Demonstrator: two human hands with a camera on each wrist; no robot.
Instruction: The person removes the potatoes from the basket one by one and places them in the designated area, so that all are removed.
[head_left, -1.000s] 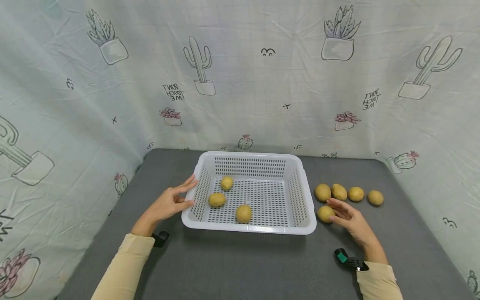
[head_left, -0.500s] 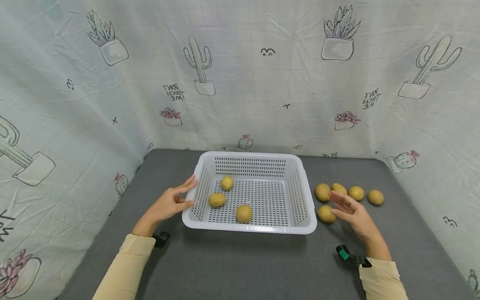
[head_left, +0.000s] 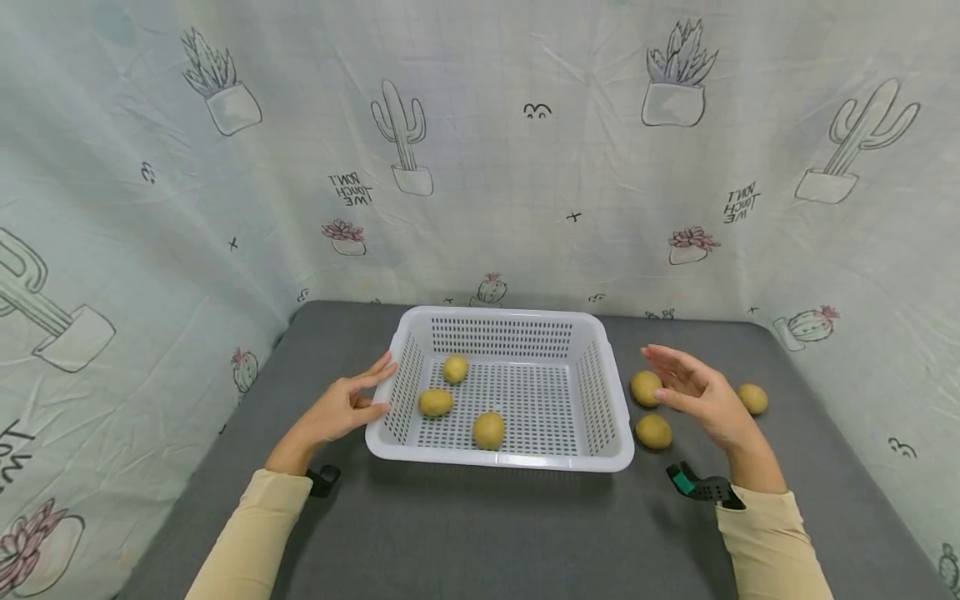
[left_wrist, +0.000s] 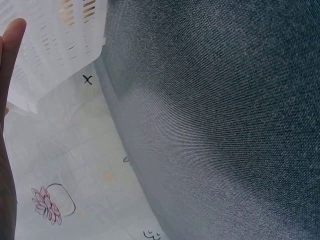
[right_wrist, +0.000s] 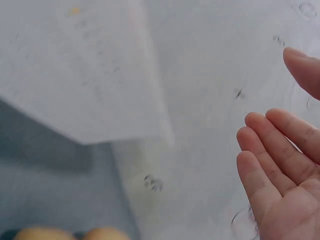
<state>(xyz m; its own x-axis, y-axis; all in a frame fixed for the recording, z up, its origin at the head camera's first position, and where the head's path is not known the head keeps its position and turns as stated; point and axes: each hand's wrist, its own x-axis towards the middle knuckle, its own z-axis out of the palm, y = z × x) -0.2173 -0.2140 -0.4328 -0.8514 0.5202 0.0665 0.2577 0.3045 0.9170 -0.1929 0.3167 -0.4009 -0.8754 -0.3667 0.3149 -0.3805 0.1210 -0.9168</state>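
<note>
A white slotted plastic basket [head_left: 498, 464] stands on the grey table, holding three yellow potatoes, among them a round potato [head_left: 488, 430] near its front wall. My left hand [head_left: 336, 406] rests at the basket's left rim with fingers and thumb extended; the left wrist view shows one fingertip [left_wrist: 16, 31] by the slotted wall. My right hand [head_left: 697, 396] hovers above the potatoes right of the basket, palm bare and fingers spread. Just left of it lie a potato [head_left: 646, 388] and a nearer potato [head_left: 654, 432]. The potatoes behind this hand are hidden.
Another potato [head_left: 752, 398] lies to the right of the right hand. A curtain [head_left: 480, 167] printed with cacti hangs behind and at both sides of the grey table [head_left: 480, 533]. Each wrist wears a dark strap.
My right hand has risen and moved away from the front potato, which stays on the table. The hand now covers two of the back-row potatoes. My left hand stays at the basket rim.
</note>
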